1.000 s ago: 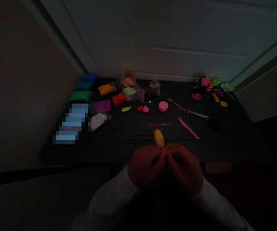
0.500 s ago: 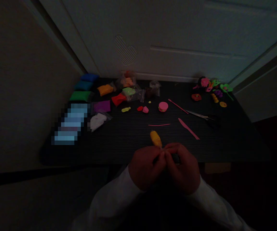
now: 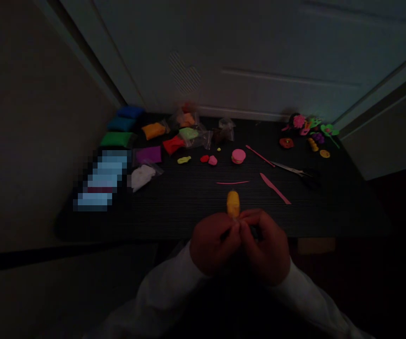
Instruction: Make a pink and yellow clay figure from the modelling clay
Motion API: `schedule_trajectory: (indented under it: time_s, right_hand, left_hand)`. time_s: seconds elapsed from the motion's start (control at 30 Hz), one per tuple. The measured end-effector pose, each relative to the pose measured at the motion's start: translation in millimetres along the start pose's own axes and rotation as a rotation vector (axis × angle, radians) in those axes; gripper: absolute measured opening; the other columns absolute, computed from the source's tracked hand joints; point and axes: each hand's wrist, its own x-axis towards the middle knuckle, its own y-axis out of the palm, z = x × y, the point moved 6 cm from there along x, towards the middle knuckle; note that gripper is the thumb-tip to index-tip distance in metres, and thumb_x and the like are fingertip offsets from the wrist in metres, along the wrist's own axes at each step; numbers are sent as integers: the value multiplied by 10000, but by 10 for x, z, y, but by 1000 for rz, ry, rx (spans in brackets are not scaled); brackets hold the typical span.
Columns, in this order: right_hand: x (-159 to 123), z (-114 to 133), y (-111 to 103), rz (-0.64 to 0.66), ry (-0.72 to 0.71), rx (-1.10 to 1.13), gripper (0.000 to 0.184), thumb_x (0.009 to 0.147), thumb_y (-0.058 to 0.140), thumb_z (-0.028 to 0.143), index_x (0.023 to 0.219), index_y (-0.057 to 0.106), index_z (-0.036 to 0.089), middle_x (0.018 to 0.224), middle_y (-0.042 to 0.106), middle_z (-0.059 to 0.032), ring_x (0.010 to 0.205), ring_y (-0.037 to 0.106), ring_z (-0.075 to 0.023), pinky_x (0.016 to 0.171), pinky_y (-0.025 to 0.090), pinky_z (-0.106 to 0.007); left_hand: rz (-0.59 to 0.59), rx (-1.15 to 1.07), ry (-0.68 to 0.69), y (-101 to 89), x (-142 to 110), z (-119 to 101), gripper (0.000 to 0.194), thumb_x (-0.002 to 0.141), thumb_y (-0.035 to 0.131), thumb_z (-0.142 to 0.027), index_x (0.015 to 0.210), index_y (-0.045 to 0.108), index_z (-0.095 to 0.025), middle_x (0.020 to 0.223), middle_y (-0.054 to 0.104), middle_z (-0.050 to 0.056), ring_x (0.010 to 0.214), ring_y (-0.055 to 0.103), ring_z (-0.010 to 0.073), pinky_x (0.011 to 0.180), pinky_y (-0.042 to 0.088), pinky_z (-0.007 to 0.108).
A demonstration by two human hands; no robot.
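Note:
At the near edge of the dark table, my left hand (image 3: 213, 242) and my right hand (image 3: 266, 247) meet, fingertips pinched together. Both grip the near end of a small bag of yellow clay (image 3: 233, 204), whose yellow part points away from me. My fingers hide the pinched end. Just beyond the bag lies a thin pink clay strip (image 3: 233, 182). Further off sits a round pink layered clay piece (image 3: 238, 156). A pink plastic knife (image 3: 275, 188) lies to the right of the bag.
Scissors (image 3: 294, 170) and a pink stick tool (image 3: 259, 156) lie right. Finished clay figures (image 3: 298, 121) stand at the back right. Bags of coloured clay, including a purple one (image 3: 148, 155) and a white one (image 3: 142, 177), lie left beside a blurred bright screen (image 3: 104, 179). A door (image 3: 259, 52) rises behind.
The yellow clay bag has swung from leaning left to pointing nearly straight away from me. Both hands stay pinched at its near end, hardly moved.

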Motion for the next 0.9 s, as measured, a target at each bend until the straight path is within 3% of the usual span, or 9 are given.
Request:
schedule_trajectory:
  time_s: [0.33,0.5,0.63,0.73,0.9]
  right_hand:
    - [-18,-71,34,19,120,76,34,748,529,183,716,534,196,786,629,-25,707,603,-126,651,484,-261]
    - [-10,-116,49,76,127,121,29,769,517,210,756,540,198,813,639,-34,736,614,-138,669,493,-273]
    - [48,-66,110,314,-6,-43,134,816,442,180,876,558,210,819,653,-25,750,614,-127,673,475,-240]
    - [74,7,169,500,-199,-264,167,824,400,174,776,557,204,732,638,-20,666,594,-130,612,444,-239]
    - [137,87,172,521,-385,-454,150,793,417,188,692,527,197,652,600,-9,594,539,-133,572,377,-257]
  left_hand:
    - [-13,29,51,8,-24,3,258,801,397,-182,618,572,-133,580,579,29,563,522,98,545,413,207]
    - [-8,13,-14,-3,-26,61,263,804,395,-207,620,571,-140,591,582,24,576,528,100,569,419,214]
    - [72,22,-38,-26,16,104,243,807,393,-195,621,541,-149,547,530,-12,519,492,75,496,369,183]
    - [109,60,24,-84,48,55,239,800,390,-201,596,507,-160,541,514,-11,515,476,82,494,352,195]
    - [247,223,-61,-148,51,23,221,821,384,-244,669,532,-180,622,583,3,582,529,115,559,366,230]
